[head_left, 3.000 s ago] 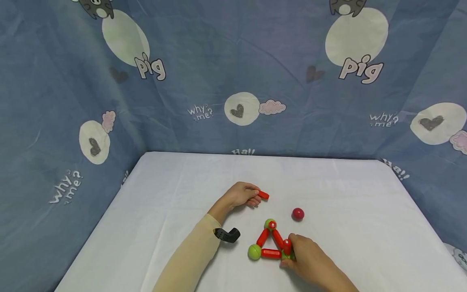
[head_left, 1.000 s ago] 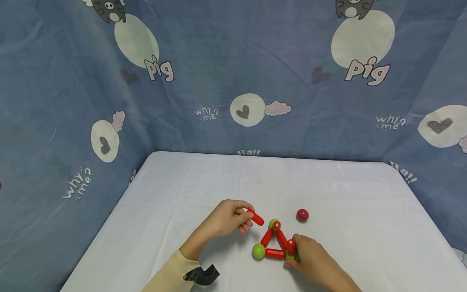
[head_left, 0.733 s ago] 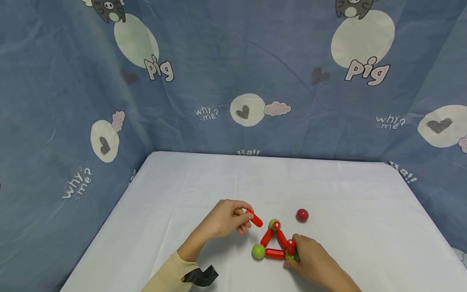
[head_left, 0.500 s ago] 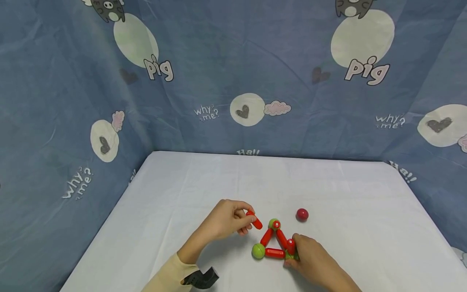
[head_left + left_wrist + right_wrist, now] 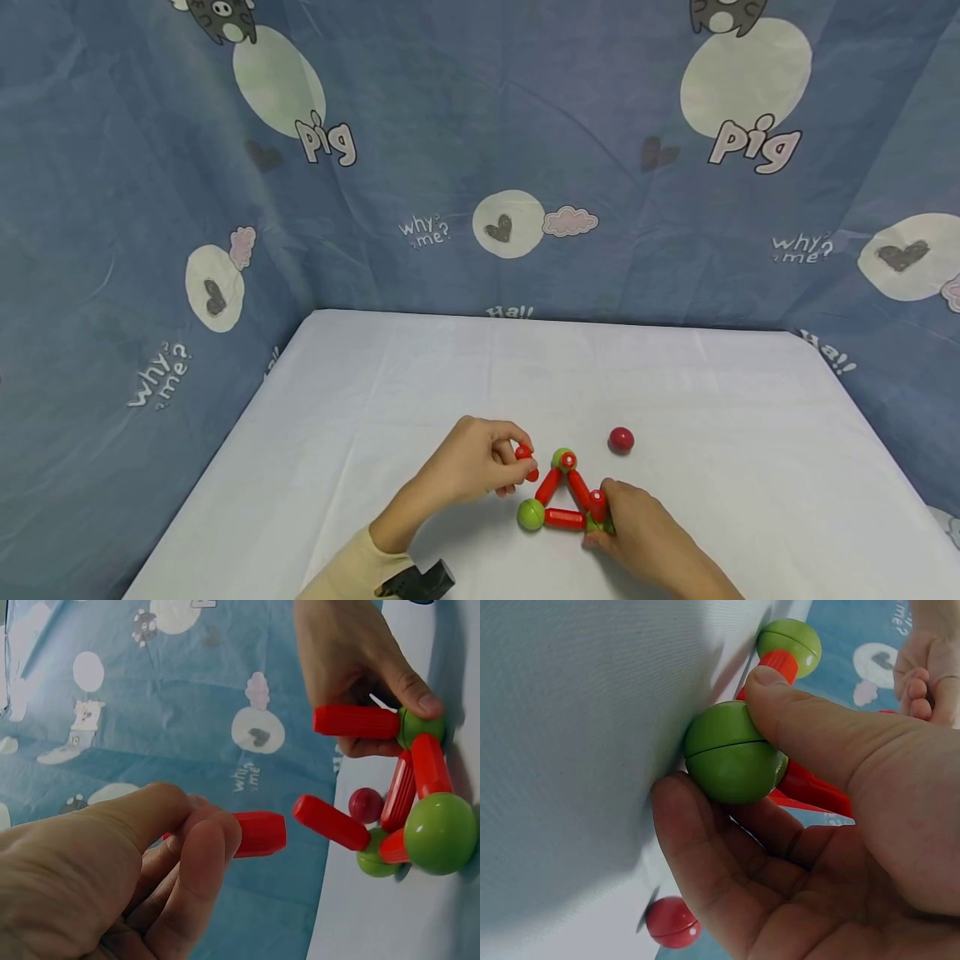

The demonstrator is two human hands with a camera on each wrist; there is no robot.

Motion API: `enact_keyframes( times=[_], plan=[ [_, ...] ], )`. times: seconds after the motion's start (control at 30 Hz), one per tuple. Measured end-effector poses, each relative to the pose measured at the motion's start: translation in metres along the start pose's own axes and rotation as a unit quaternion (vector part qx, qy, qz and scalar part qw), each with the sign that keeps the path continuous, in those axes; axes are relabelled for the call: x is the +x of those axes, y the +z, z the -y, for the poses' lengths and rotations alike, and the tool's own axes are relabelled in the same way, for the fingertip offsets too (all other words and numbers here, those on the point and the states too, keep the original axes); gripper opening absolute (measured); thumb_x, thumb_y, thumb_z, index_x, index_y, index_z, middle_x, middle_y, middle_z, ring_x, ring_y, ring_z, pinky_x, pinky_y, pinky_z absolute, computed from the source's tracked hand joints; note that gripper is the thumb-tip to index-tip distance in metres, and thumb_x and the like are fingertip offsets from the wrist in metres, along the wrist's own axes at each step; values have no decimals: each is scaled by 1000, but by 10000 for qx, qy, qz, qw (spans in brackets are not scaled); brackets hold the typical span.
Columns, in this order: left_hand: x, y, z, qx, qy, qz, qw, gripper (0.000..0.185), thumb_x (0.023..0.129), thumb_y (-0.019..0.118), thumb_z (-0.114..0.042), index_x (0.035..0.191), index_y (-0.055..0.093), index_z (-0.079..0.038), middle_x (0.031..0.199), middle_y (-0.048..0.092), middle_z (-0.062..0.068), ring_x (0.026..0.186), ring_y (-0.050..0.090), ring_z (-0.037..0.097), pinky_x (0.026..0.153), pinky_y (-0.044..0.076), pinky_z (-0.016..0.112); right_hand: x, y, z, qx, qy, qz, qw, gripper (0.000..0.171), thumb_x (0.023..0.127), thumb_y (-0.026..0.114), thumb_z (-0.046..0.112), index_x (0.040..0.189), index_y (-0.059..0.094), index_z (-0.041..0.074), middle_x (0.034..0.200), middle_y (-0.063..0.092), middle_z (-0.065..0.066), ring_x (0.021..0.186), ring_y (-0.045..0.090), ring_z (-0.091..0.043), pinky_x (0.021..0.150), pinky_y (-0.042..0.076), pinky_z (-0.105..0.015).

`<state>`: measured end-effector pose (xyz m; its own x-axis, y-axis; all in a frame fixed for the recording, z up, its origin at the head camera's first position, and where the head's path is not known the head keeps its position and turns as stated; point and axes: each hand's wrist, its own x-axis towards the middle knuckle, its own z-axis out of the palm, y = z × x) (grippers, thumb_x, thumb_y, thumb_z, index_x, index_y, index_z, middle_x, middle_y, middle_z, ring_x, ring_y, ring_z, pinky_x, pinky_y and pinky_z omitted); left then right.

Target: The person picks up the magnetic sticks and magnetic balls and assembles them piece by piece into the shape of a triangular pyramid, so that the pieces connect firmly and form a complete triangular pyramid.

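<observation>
My left hand (image 5: 472, 462) pinches a red rod (image 5: 260, 833) between thumb and fingers, held above the table just left of a triangle frame. Red rods and green balls make up that frame, which lies flat. Its left corner is a bare green ball (image 5: 531, 514). On the back green ball (image 5: 377, 855) an upright red rod (image 5: 330, 821) stands, and another upright red rod (image 5: 358, 721) stands on the right corner. My right hand (image 5: 645, 533) grips that right green ball (image 5: 731, 754) with thumb and fingers. In the head view the hand partly hides it.
A loose dark red ball (image 5: 621, 440) lies behind the triangle, to its right. White cloth covers the table (image 5: 375, 375). A blue printed curtain (image 5: 420, 275) rises along the table's back and sides.
My left hand has come nearer from the back of the table with the red rod, then moved slightly right toward the triangle, turning the rod more upright. My right hand stays put on the green ball.
</observation>
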<state>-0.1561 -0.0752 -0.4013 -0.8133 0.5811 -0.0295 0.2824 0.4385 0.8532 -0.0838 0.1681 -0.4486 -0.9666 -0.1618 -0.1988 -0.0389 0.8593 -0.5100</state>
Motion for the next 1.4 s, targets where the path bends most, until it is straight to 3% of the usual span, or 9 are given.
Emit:
enact_keyframes(
  times=[0.37,0.87,1.4],
  plan=[
    [2,12,1,838,525,111,9950,7,88,76,-10,94,72,-11,56,61,-15,47,51,-3,49,40,15,-1,1,0,-2,-16,-60,10000,43,71,93,27,86,57,9,69,49,0,63,47,-14,55,39,-23],
    [2,22,9,1335,651,660,9867,9,87,79,-11,93,72,-13,55,56,-18,46,45,-7,47,35,12,-2,2,-1,3,-119,-150,9998,44,70,93,25,84,55,11,68,48,1,62,46,-15,54,37,-23],
    [3,24,13,1493,763,694,9834,9,87,79,-12,90,71,-16,55,55,-18,46,44,-9,46,35,12,-3,2,-1,1,-216,-189,9996,44,71,93,25,83,53,10,67,47,1,61,46,-15,53,36,-23]
  ],
)
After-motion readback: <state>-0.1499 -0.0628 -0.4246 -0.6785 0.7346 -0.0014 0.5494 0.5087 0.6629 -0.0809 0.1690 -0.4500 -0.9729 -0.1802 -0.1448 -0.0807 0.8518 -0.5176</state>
